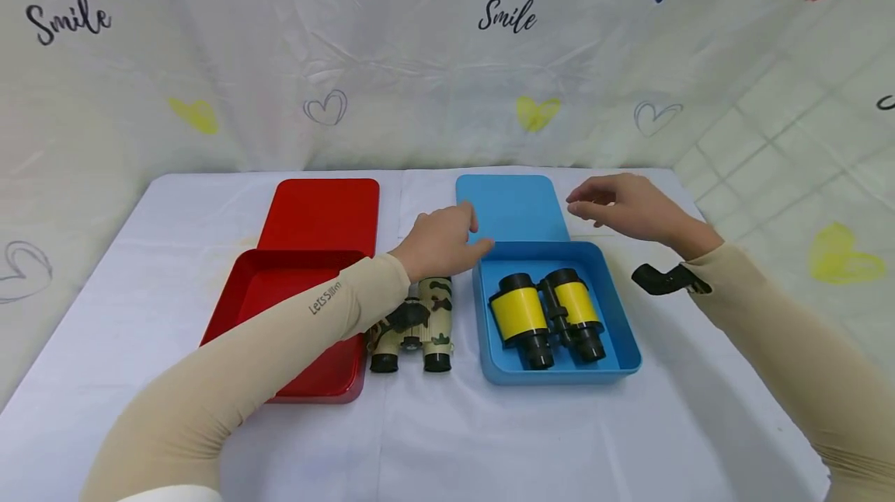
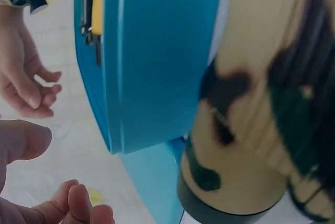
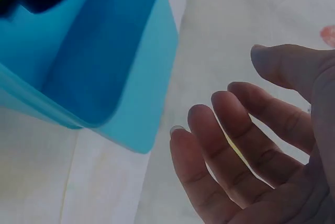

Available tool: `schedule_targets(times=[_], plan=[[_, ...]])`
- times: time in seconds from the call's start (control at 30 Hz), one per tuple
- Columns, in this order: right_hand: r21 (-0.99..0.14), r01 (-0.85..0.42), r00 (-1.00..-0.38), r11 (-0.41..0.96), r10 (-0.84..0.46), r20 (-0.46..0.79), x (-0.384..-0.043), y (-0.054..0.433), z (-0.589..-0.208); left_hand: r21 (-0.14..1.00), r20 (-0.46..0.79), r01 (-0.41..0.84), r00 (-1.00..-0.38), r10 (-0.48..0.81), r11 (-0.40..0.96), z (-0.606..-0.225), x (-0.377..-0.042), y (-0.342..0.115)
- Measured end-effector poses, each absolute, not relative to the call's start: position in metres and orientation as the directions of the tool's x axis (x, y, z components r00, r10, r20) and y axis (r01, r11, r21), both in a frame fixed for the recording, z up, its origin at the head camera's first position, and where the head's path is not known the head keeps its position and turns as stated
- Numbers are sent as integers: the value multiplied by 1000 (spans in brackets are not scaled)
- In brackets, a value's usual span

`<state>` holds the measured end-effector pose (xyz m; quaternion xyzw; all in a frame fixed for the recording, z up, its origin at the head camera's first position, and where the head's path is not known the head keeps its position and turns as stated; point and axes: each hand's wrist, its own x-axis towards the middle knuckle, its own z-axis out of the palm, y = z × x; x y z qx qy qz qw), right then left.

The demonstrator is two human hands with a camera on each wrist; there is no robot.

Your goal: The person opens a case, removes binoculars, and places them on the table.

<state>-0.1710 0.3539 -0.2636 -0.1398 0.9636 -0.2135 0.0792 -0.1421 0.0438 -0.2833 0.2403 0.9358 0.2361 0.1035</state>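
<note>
Yellow-and-black binoculars [image 1: 519, 314] lie inside the blue box [image 1: 559, 378]. Camouflage binoculars [image 1: 439, 319] rest on the table between that box and a red box [image 1: 318, 393], partly covered by the left sleeve. My left hand [image 1: 442, 242] hovers above the gap between the boxes, near the blue box's far left corner, fingers loosely bent and holding nothing. The camouflage barrel looms close in the left wrist view. Off the blue box's far right corner, my right hand [image 1: 629, 205] hangs in the air with relaxed, slightly curved fingers [image 3: 209, 145] and nothing in them.
Behind the blue box lies its light-blue lid [image 1: 513, 207], flat on the white-covered table [image 1: 447, 440]. A red lid [image 1: 322, 210] lies behind the red box. A printed white curtain [image 1: 419, 59] hangs at the table's far side.
</note>
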Motion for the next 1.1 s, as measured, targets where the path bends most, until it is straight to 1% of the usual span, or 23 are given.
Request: schedule_targets(times=[0.1, 0.2, 0.33, 0.43, 0.67, 0.87, 1.1], plan=[[-408, -264, -946, 874, -317, -66, -159, 351, -262, 407, -49, 452, -857, 513, 794, -287, -136, 45], [-382, -327, -934, 864, -358, -9, -148, 349, -263, 318, -7, 497, -850, 526, 807, -291, -131, 45], [-296, -466, -883, 834, -459, 97, -133, 344, -266, 243, 36, 536, -838, 545, 808, -296, -125, 45], [-224, -528, -849, 819, -509, 138, -121, 340, -267, 209, 45, 548, -832, 552, 810, -298, -121, 45], [-147, -576, -817, 804, -557, 150, -98, 335, -273, 126, 48, 551, -834, 550, 825, -304, -110, 46], [-128, -605, -795, 786, -587, 155, -83, 335, -279, 56, 79, 568, -822, 563, 821, -310, -99, 48], [-133, -584, -811, 801, -579, 77, -70, 332, -287, 13, 107, 578, -812, 574, 816, -317, -87, 50]])
